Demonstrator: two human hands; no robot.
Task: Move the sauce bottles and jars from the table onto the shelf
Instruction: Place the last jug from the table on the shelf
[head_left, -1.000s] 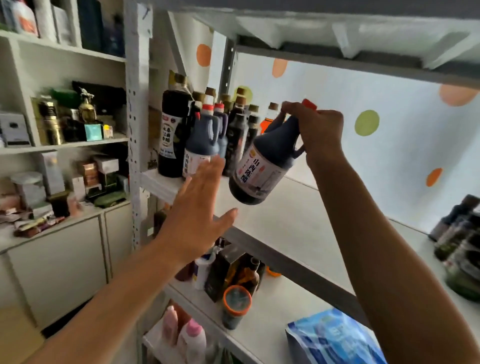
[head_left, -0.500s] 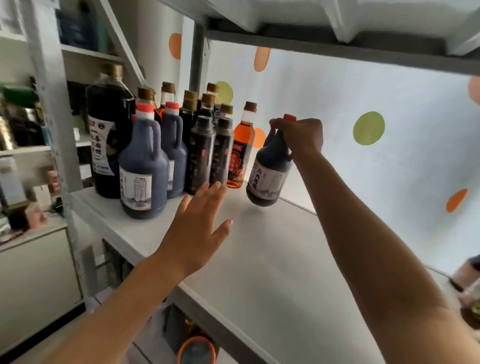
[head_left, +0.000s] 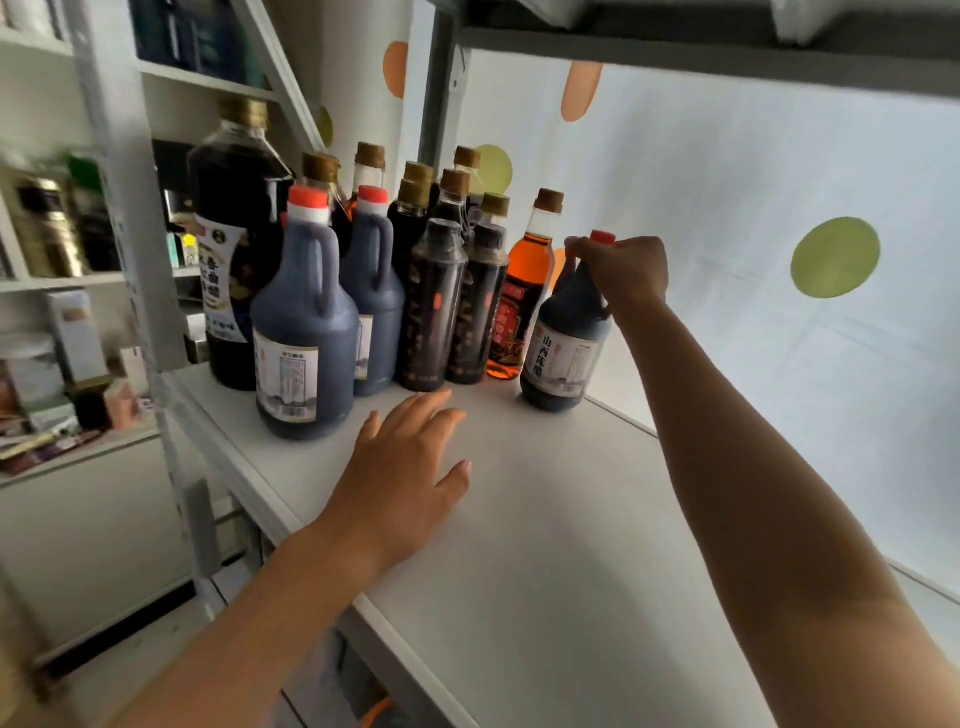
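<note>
Dark vinegar fills the red-capped jug (head_left: 566, 348) that your right hand (head_left: 623, 273) is gripping at the neck and handle, fingers curled round the top. The jug is standing upright on the white shelf (head_left: 519, 519), its base appearing to touch the board, just to the right of an amber bottle (head_left: 524, 306) at the end of a cluster of dark bottles (head_left: 452, 306). Your left hand (head_left: 400, 478) is hovering low over the shelf in front of that cluster, fingers spread and straight, holding nothing. Two larger handled jugs (head_left: 304, 332) with red caps are standing at the front left of the group. Behind the shelf, a white backdrop is showing green and orange dots.
</note>
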